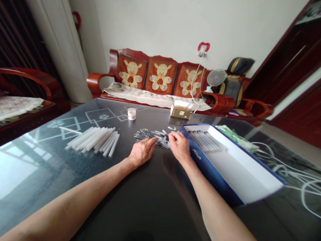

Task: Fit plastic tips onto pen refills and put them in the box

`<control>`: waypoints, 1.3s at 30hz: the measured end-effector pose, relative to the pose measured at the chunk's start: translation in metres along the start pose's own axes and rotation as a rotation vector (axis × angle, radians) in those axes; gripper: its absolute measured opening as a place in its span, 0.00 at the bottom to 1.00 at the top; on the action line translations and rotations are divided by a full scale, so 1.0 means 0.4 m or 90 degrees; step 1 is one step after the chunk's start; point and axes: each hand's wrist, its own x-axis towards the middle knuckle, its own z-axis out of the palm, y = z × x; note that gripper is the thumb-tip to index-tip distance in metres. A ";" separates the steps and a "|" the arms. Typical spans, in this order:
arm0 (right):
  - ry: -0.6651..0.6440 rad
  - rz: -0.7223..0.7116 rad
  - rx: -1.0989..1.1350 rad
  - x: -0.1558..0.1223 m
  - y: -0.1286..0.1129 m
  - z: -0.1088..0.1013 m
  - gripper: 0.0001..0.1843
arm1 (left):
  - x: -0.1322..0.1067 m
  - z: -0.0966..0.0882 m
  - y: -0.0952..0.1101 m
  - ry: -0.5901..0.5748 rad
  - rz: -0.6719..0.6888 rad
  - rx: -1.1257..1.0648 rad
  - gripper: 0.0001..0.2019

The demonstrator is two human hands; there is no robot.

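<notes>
My left hand (142, 152) is closed at the near edge of a heap of thin pen refills (142, 134), dark at one end and pale at the other. Its fingertips are pressed together, and what lies between them is too small to make out. Just across the heap, my right hand (179, 145) is closed in a pinch beside the blue box's wall; its grip hides whatever it holds. To the left lies a pile of whitish translucent tubes (92, 140). Inside the open blue box (203, 160), several clear pens with dark tips (207, 140) lie side by side.
A small round tub (131, 114) and a tissue box (180, 111) stand farther back on the dark glossy table (155, 201). Right of the blue box are a green-and-white packet (237, 138) and loose white cables (283, 170). Beyond the table is a wooden sofa (95, 83) with cushions.
</notes>
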 end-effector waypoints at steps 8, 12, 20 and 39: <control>-0.193 0.043 -0.328 -0.005 0.038 -0.031 0.12 | 0.000 -0.004 0.006 -0.053 0.031 0.039 0.14; -0.198 0.059 -0.367 -0.013 0.010 -0.008 0.12 | -0.001 0.001 0.003 -0.058 0.030 0.024 0.14; -0.026 0.123 0.009 0.012 0.023 0.005 0.07 | -0.001 0.001 0.002 -0.041 0.028 -0.005 0.14; -0.116 0.569 0.833 -0.036 -0.030 0.080 0.11 | -0.001 -0.009 0.010 -0.047 0.017 0.006 0.16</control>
